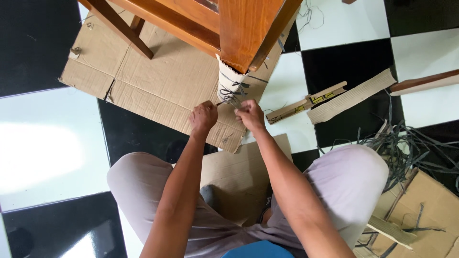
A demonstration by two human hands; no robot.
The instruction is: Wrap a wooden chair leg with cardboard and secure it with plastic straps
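The left hand (203, 118) and right hand (249, 114) sit close together near the middle of the view, both curled into loose fists, each pinching an end of the dark strapping cord (230, 91) that is wound around the wrapped foot of a wooden furniture leg (245, 29). The left hand's fingers are closed on a thin strand that runs up and to the right toward the wrapping; the right hand's fingers are closed on the tangle of strands just below it (how tightly either one grips cannot be told from here). The pale corrugated wrapping (228, 80) on the leg lies directly above the gap between the hands, just beyond their knuckles, and the cord crosses it in several turns. The leg rests on a flattened cardboard sheet (158, 76) spread over a black-and-white chequered floor (45, 143). The person sits on the floor with knees apart, in light grey trousers (344, 177), another piece of cardboard between the legs. To the right of the hands lie a strip of corrugated cardboard (351, 95) and a narrow folded cardboard piece with yellow markings (306, 102), and farther right a loose heap of dark strapping offcuts (411, 143) lies beside more cardboard.
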